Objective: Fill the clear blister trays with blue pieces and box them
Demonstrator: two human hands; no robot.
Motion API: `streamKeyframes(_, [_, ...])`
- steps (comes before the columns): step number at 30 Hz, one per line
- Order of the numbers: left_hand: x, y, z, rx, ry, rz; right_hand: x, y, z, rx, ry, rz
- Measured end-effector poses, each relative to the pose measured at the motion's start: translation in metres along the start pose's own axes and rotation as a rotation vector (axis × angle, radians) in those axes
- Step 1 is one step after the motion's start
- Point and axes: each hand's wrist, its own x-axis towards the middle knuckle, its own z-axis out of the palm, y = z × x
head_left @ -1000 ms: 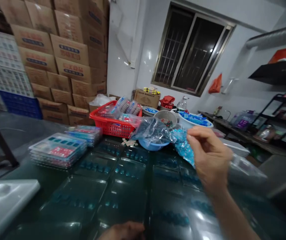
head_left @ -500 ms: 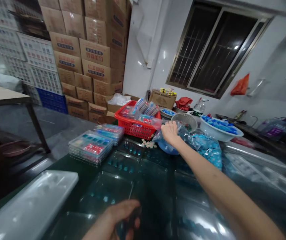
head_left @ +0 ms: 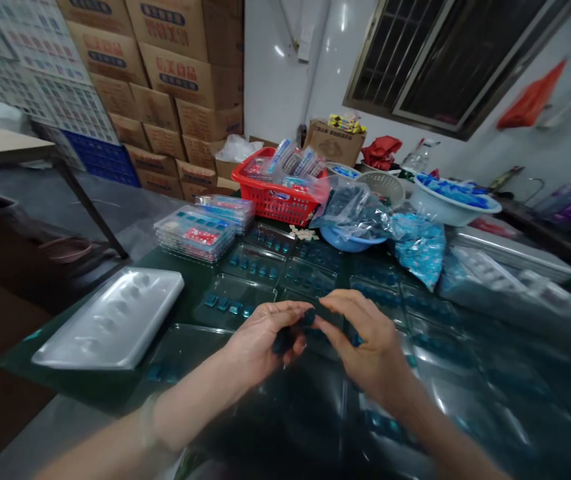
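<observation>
My left hand [head_left: 265, 337] and my right hand [head_left: 365, 343] meet over the middle of the dark green table [head_left: 90, 380], fingers curled in. Between their fingertips are several small dark pieces [head_left: 295, 330]; I cannot tell what they are. Under and around the hands lie several clear plastic blister trays [head_left: 250, 263] with small blue pieces in their pockets. Farther back a clear bag of dark pieces [head_left: 352, 207] rests on a blue bowl [head_left: 348, 241], with a bag of light blue pieces [head_left: 420, 247] to its right.
A white moulded tray [head_left: 110, 323] lies at the left table edge. Stacks of filled packs [head_left: 195, 230], a red basket [head_left: 278, 197], a white basin [head_left: 452, 203] and a mesh bowl [head_left: 382, 185] stand at the back. Cardboard boxes [head_left: 175, 73] are stacked behind; another table [head_left: 0, 143] stands left.
My right hand has drawn back from the bag at the far bowl and now meets my left hand near me. The view has tilted down and shifted.
</observation>
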Motion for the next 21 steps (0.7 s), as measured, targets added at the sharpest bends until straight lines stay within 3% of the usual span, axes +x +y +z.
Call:
streamKeyframes(6, [0.011,-0.025,0.037,0.106,-0.178,0.030,-0.045,0.014,-0.013,-0.124,0.091,0.077])
streamKeyframes(9, [0.020,-0.038,0.054,0.151,-0.202,-0.007,-0.067,0.018,-0.022,-0.221,0.158,0.083])
streamKeyframes(14, [0.029,-0.052,0.080,0.265,-0.229,-0.135,-0.095,0.030,-0.036,-0.268,0.149,0.019])
streamKeyframes(17, [0.029,-0.057,0.090,0.286,-0.316,-0.184,-0.107,0.036,-0.043,-0.182,0.204,0.141])
streamKeyframes(21, [0.027,-0.061,0.095,0.312,-0.444,-0.152,-0.118,0.038,-0.051,-0.054,0.283,0.296])
